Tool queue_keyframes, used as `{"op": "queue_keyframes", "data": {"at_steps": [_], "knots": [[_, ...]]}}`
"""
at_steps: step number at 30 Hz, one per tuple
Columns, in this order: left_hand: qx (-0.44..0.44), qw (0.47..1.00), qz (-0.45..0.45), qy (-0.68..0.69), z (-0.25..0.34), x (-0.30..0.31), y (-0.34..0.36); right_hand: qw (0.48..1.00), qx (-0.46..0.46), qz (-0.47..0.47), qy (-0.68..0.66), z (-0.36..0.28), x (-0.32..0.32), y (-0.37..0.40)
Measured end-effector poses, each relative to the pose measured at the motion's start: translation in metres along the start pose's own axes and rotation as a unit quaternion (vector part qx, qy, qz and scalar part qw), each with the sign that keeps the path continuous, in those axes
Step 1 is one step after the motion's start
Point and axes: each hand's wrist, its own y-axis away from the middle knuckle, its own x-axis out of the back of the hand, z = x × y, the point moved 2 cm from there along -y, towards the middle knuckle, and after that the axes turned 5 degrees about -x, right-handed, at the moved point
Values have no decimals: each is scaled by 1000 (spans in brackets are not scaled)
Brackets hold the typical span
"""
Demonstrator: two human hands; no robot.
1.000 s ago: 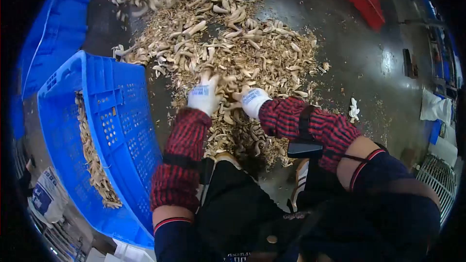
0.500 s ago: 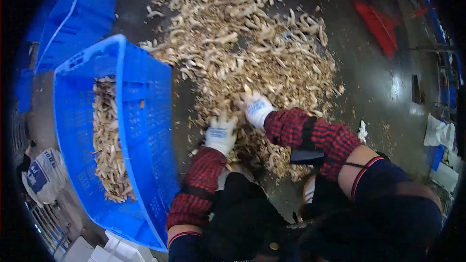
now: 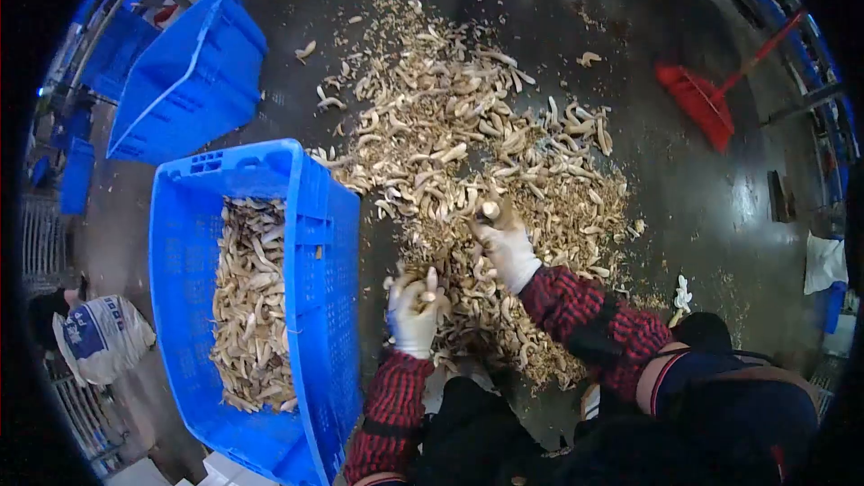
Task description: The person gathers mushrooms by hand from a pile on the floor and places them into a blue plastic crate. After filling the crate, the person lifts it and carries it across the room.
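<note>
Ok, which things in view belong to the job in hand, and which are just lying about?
In use:
left hand and right hand, both gloved, with pale pieces in their fingers
heap of such pieces on the floor
near blue crate, holding similar pieces

Apparently lying about:
red broom
far blue crate, possibly a spare
printed white sack

Your lighting is dim; the dark floor shows glare right and far. Lens distortion bends your edges, corners black; near clothing loses detail.
</note>
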Motion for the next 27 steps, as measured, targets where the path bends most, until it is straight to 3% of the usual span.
{"op": "queue_keyframes", "data": {"at_steps": [2,3,4,5,6,7,8,9,10,11,12,13,14,15,16,17,18,19,20,21,22,23,24,25,26,27], "knots": [[-35,993,114,8,38,35,-33,995,77,-70,-2,-66,-66,27],[-95,984,148,4,60,55,-51,985,120,-116,-50,-93,-99,46],[-118,977,174,39,91,78,-62,964,77,-164,-193,-94,-125,55],[-135,978,151,-46,110,102,-63,968,153,-189,-68,-119,-151,77],[-112,987,111,34,96,116,-49,952,111,-269,-90,-130,-171,94],[-77,909,39,408,70,124,-40,857,371,-356,37,-129,-190,84],[-28,694,-49,717,56,128,-37,874,311,-354,118,-129,-211,108],[32,841,26,539,65,130,-38,787,442,-385,193,-122,-235,112],[88,934,105,329,83,133,-35,731,445,-448,259,-118,-249,115],[139,822,98,544,98,133,-29,695,404,-486,342,-123,-246,117],[231,702,154,656,68,129,-10,651,359,-518,424,-128,-236,118],[158,910,90,372,64,143,-7,651,348,-516,435,-136,-225,112],[70,997,21,37,62,155,-9,652,334,-514,447,-140,-208,101],[-69,992,70,-75,94,173,-29,673,374,-462,441,-137,-181,81],[44,983,140,111,93,183,-29,690,411,-410,431,-132,-147,59],[84,978,180,56,78,202,-26,693,389,-338,504,-132,-110,42],[122,968,219,-2,58,225,-24,730,322,-265,542,-116,-62,20],[179,960,211,49,43,241,-29,715,291,-196,605,-113,-18,14],[234,946,202,101,35,251,-32,728,186,-145,644,-111,24,17],[215,955,81,-188,46,256,-38,700,173,-126,682,-92,74,12],[265,869,37,-416,55,255,-47,692,119,-113,703,-87,103,26],[246,874,76,-411,68,253,-64,622,62,-109,773,-65,147,35],[229,878,111,-405,79,249,-84,586,35,-128,799,-31,188,40],[167,925,97,-326,85,239,-102,577,-125,-151,793,-47,165,70],[102,961,85,-244,91,230,-122,554,-120,-186,802,-12,190,82],[94,976,22,-197,95,213,-146,526,-207,-256,784,11,188,94]]}}
